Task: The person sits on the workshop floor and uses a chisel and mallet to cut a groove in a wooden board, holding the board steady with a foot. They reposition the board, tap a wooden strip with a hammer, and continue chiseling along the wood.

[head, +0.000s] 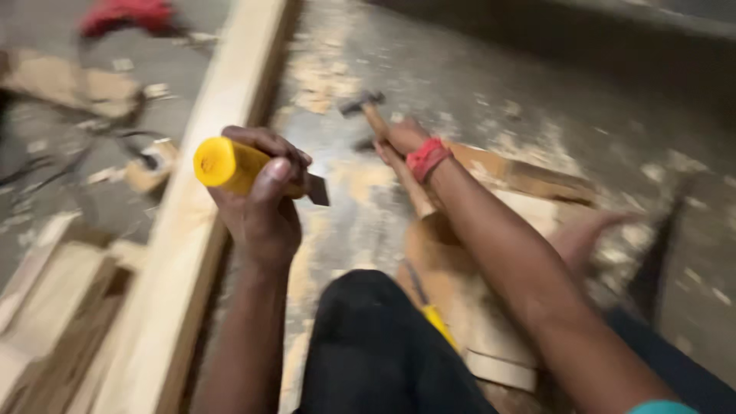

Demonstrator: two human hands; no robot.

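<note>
Dark-trousered knee (376, 345), nearest the lens, above a dusty floor (491, 100). Left hand (261, 199): fist wrapped tight round a yellow-handled chisel (238, 167), blade pointing right, just beside a long pale timber plank (199, 207). Right hand (402, 138) (red band at the wrist): closed on a wooden-handled hammer (379, 126), its head low over the floor; view blurred.

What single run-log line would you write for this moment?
left hand: grips yellow-handled chisel | right hand: on hammer | long wooden plank: beside left hand | floor: dusty
</note>
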